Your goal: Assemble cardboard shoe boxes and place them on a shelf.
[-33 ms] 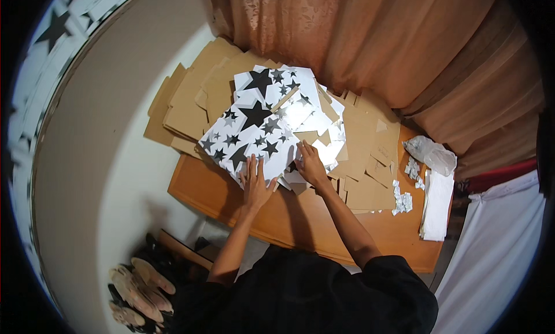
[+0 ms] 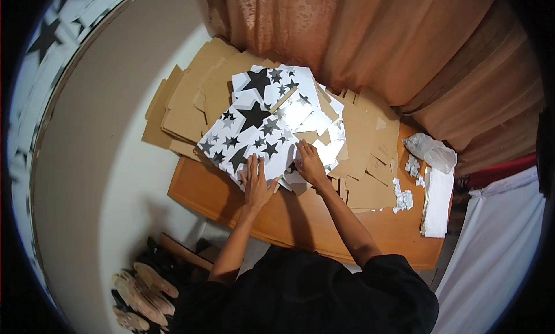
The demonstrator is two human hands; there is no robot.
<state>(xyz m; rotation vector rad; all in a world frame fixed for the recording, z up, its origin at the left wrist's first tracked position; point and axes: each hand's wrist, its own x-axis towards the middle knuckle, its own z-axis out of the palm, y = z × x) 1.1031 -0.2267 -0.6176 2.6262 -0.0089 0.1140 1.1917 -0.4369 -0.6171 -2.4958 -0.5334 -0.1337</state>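
A white sheet with black and grey stars lies at a slant over a pile of paper and cardboard on the wooden table. My left hand rests flat on its near edge, fingers stretched out and slightly apart. At the sheet's right edge, my right hand has bent fingers closed on the paper; the fingertips are partly hidden. Behind it sits a second star-patterned piece, with a narrow brown cardboard strip across the gap. White cut pieces lie just beyond my right hand.
Flattened cardboard is stacked at the left, with more cardboard at the right. Further right are silvery scraps, a clear plastic bag and a white paper stack. A brown curtain hangs behind; shoes stand lower left.
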